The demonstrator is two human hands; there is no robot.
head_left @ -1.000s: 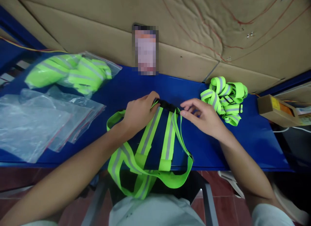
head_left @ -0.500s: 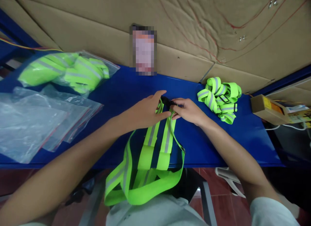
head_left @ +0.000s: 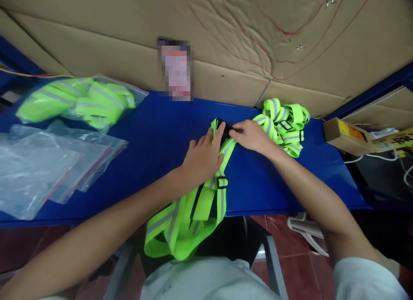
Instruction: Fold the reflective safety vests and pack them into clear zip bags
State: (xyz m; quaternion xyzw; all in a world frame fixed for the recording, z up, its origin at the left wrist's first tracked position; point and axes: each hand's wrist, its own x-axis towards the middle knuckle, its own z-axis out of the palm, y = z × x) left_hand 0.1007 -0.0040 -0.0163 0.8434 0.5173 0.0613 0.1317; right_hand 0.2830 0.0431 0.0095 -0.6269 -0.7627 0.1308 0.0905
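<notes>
A neon green reflective strap harness (head_left: 196, 205) lies across the blue table (head_left: 155, 132) and hangs over its front edge toward my lap. My left hand (head_left: 201, 158) presses flat on the straps, fingers stretched toward the black buckle (head_left: 226, 128) at the far end. My right hand (head_left: 251, 135) pinches that buckle end between its fingertips. Both hands meet at the harness's top, just left of a heap of more green straps (head_left: 285, 121).
A clear bag stuffed with green straps (head_left: 77, 102) lies at the far left, with several empty clear bags (head_left: 48, 162) in front of it. Cardboard sheets (head_left: 241, 37) stand behind the table. A small cardboard box (head_left: 346, 136) and cables sit at the right.
Both hands slid the harness's top end farther away and to the right, up to the strap heap. The two straps were drawn together, and less of the harness now hangs over the edge.
</notes>
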